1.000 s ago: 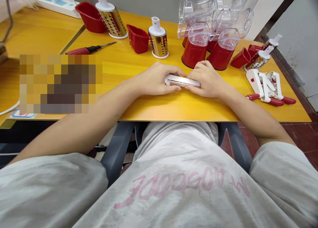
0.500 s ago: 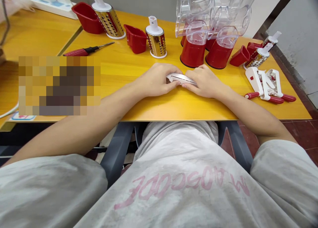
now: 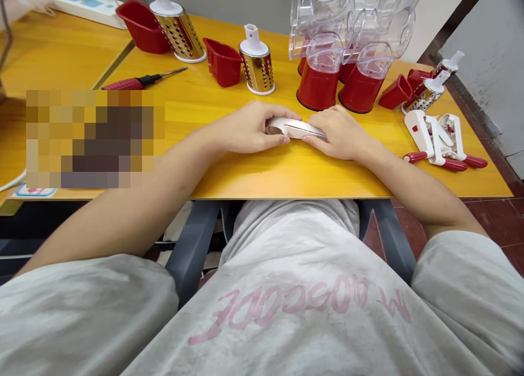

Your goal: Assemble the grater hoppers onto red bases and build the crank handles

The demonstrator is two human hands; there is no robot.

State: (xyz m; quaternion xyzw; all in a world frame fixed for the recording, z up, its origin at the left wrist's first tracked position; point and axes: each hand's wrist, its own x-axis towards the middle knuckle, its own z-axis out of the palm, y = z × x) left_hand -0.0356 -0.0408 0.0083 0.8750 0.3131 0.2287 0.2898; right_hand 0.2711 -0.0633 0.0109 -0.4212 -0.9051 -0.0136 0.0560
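A white, curved plastic part (image 3: 295,128) with a dark seam along its side is held just above the table, between both hands. My left hand (image 3: 256,127) curves round its left end, thumb in front and fingers behind. My right hand (image 3: 338,133) grips the right end, thumb along the near side and fingers over the back. My palms hide both ends of the part. Behind my right hand stand red bases with clear plastic housings (image 3: 317,87). To the right lie white plastic frames with red-tipped handles (image 3: 436,138).
Perforated metal grater drums (image 3: 257,67) stand beside red hoppers (image 3: 223,62) at the back. A red-and-black screwdriver (image 3: 135,83) lies at the left on the yellow table (image 3: 245,179). More red hoppers (image 3: 396,92) and drums are at the far right. A blurred-out patch covers the left.
My left hand has shifted slightly left and its thumb has loosened, so more of the white part's left end shows. My right hand has barely moved.
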